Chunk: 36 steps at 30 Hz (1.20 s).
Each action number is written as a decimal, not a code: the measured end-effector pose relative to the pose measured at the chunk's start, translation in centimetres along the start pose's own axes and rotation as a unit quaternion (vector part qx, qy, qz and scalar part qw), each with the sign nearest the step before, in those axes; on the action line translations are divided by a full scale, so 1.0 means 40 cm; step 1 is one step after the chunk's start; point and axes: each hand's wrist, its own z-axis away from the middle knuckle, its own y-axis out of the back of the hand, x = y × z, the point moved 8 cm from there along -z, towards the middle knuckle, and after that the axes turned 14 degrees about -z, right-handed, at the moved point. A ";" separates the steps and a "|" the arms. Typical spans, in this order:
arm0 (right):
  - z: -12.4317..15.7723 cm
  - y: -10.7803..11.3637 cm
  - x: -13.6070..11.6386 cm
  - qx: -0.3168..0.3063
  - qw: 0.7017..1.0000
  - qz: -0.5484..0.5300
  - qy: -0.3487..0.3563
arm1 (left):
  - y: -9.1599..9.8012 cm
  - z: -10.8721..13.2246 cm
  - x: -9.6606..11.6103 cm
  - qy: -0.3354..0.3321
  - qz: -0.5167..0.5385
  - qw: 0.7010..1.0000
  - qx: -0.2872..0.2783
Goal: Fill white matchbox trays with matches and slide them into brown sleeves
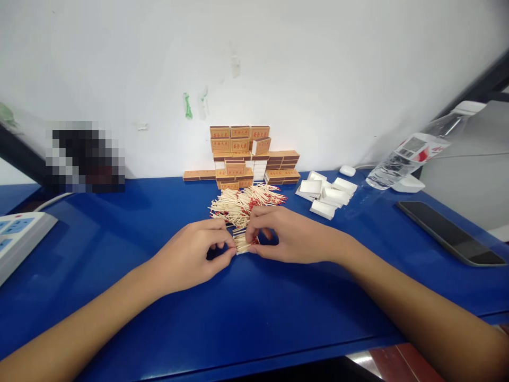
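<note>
A small white matchbox tray [242,251] lies on the blue table, filled with matches [240,241] whose red heads point right. My left hand [201,249] pinches the tray's left end between thumb and fingertips. At the right end, my right hand [284,234] curls over it, with the thumb at the near corner and fingers by the match heads. Its fingers partly cover the tray's right side. Just beyond both hands spreads a heap of loose matches [234,204], red heads mostly to the right.
Stacked matchboxes [234,154] stand by the wall behind the heap. White empty trays [323,208] lie in a pile to the right. Farther right are a small white case [347,170], a leaning water bottle [409,148] and a phone [451,233]. A white power strip [24,239] sits at left.
</note>
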 end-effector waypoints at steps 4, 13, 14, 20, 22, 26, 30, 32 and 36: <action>-0.004 -0.010 0.000 -0.005 1.000 0.000 0.001 | -0.002 -0.002 -0.001 -0.005 -0.015 1.000 0.008; 0.002 0.019 -0.008 0.028 0.999 0.013 0.012 | 0.016 0.001 0.007 -0.022 -0.051 0.996 0.075; 0.003 0.022 -0.008 0.031 0.999 0.014 0.011 | 0.015 0.001 0.009 -0.025 -0.060 0.994 0.083; -0.003 0.019 0.004 0.030 0.999 0.024 -0.004 | 0.012 0.002 0.029 -0.039 -0.087 0.989 0.112; -0.005 0.015 0.011 0.030 0.999 0.031 -0.011 | 0.015 0.002 0.035 -0.041 -0.086 0.988 0.124; -0.003 0.012 0.019 0.036 0.999 0.035 -0.013 | 0.013 0.001 0.042 -0.050 -0.080 0.987 0.133; -0.002 0.016 0.018 0.043 0.998 0.040 -0.004 | 0.008 0.001 0.042 -0.059 -0.062 0.988 0.131; -0.003 0.014 0.020 0.038 0.998 0.042 -0.005 | 0.007 0.000 0.041 -0.061 -0.055 0.988 0.130; -0.003 0.005 0.027 0.024 0.999 0.036 -0.020 | 0.006 -0.001 0.043 -0.062 -0.048 0.988 0.134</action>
